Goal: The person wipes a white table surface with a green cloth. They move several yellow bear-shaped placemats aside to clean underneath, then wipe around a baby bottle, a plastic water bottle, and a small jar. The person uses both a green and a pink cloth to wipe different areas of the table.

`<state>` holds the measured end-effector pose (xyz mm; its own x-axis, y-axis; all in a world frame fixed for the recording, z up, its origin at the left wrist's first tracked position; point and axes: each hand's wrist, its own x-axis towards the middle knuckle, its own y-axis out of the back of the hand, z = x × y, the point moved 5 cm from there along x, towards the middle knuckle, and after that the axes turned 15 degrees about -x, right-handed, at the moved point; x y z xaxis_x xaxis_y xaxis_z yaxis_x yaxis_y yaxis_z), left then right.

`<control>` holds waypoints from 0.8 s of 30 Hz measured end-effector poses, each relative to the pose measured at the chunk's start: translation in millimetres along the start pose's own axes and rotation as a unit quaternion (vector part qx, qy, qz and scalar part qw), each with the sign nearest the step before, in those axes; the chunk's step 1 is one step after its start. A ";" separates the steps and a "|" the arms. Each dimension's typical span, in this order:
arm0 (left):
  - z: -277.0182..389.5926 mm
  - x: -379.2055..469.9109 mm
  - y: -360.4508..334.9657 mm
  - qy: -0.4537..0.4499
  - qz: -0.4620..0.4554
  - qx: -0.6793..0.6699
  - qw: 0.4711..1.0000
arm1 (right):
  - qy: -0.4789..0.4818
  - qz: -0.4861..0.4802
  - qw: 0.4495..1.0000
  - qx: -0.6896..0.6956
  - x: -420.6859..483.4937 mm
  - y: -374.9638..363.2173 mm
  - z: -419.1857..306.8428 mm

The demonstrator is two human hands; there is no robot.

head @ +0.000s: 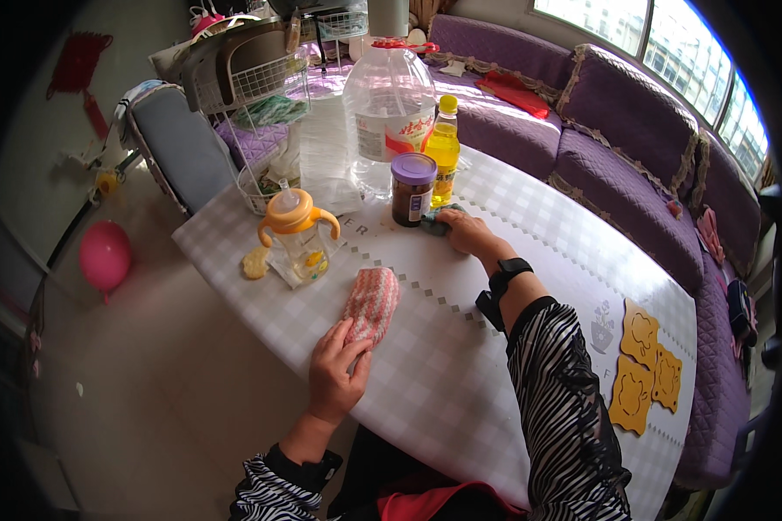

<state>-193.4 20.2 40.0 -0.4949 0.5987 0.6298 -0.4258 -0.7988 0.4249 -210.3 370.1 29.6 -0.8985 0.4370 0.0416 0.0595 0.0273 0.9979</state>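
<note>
On the table's near side, a pink-and-white striped knitted piece [373, 303] lies flat. The fingers of my left hand [339, 381] rest over its near end; whether they grip it is unclear. My right hand [467, 233] reaches farther out, its fingers closed on a bunched grey-green cloth [438, 220] pressed to the tabletop. Touching or very near that cloth is a dark-filled jar [412, 195] with a purple lid. Behind the jar stand a yellow-capped bottle of yellow liquid [443, 153] and a large clear water jug [384, 98] with a pump.
A baby bottle [303, 244] with orange handles stands left, beside a pale yellow piece [255, 263]. Several yellow cut-out mats [632, 394] lie at right on the checked table cover [456, 371]. A wire rack [260, 84] stands behind. A purple sofa [619, 176] borders the far side; a pink balloon [105, 256] is left.
</note>
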 end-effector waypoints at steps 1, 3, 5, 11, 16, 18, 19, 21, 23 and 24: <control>0.4 -0.4 0.3 0.002 0.000 0.000 1.000 | 0.009 0.010 1.000 0.004 0.2 0.2 -1.2; 0.2 -0.8 1.1 0.003 0.002 0.000 1.000 | -0.012 0.004 1.000 -0.010 -0.1 -0.7 -1.1; 0.1 -0.9 0.8 0.004 0.005 -0.001 1.000 | -0.006 -0.012 1.000 -0.015 -1.8 -0.6 -4.5; -1.5 -1.1 2.0 0.001 0.013 -0.012 1.000 | -0.025 -0.019 0.999 -0.038 -11.4 1.8 -12.7; -2.3 -2.0 2.8 0.002 0.021 -0.023 1.000 | -0.025 -0.012 0.997 -0.066 -15.4 1.8 -15.7; -2.3 -1.8 3.4 -0.001 0.023 -0.026 0.999 | -0.032 -0.019 0.997 -0.069 -16.2 0.8 -15.1; -2.3 -1.5 3.6 -0.002 0.024 -0.028 0.999 | -0.026 -0.012 0.998 -0.058 -16.4 1.1 -15.8; -2.6 -1.0 3.9 -0.006 0.025 -0.031 0.999 | -0.033 -0.013 0.997 -0.062 -16.6 0.0 -15.1; -2.8 -1.4 4.7 -0.007 0.027 -0.032 0.999 | -0.028 -0.002 0.998 -0.056 -16.7 -0.3 -15.2; -2.9 -1.7 5.0 -0.005 0.028 -0.036 0.999 | -0.035 -0.006 0.997 -0.064 -16.8 -1.4 -14.2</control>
<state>-197.0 15.4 39.2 -0.5116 0.5520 0.6584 -0.4506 -0.8249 0.3414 -201.4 350.0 28.3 -0.8658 0.4996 0.0297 -0.0120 -0.0801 0.9967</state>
